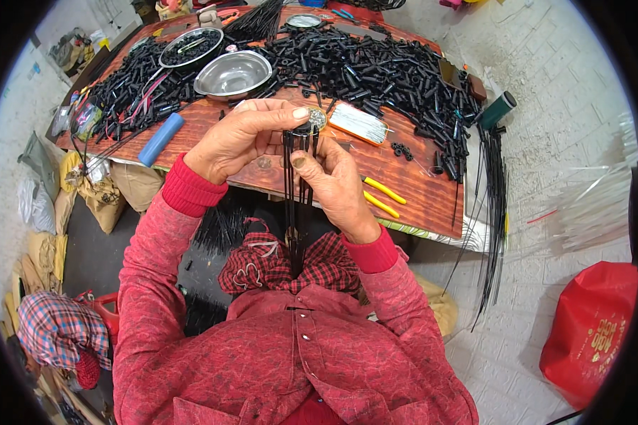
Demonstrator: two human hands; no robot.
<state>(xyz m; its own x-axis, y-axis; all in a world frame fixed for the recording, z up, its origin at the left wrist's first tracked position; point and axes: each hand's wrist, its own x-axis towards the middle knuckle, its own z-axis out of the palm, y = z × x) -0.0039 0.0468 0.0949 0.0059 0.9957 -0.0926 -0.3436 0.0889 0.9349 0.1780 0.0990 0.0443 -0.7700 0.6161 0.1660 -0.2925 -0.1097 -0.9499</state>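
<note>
Both my hands are raised over the near edge of the wooden table. A small round disc with a gold-coloured rim (319,119) sits beside the thumb tip of my left hand (241,134), whose fingers are closed. Long thin black strands (297,227) hang from between my hands down to my lap. My right hand (337,188) pinches the strands just below the disc, its thumb bent in front. How the strands join the disc is too small to tell, and several fingertips are hidden behind them.
Black tubes (361,67) are heaped across the table (432,191). Nearby are a steel bowl (234,74), a white tray of thin rods (359,122), yellow-handled pliers (383,195) and a blue cylinder (161,139). More black strands (490,212) hang off the right edge.
</note>
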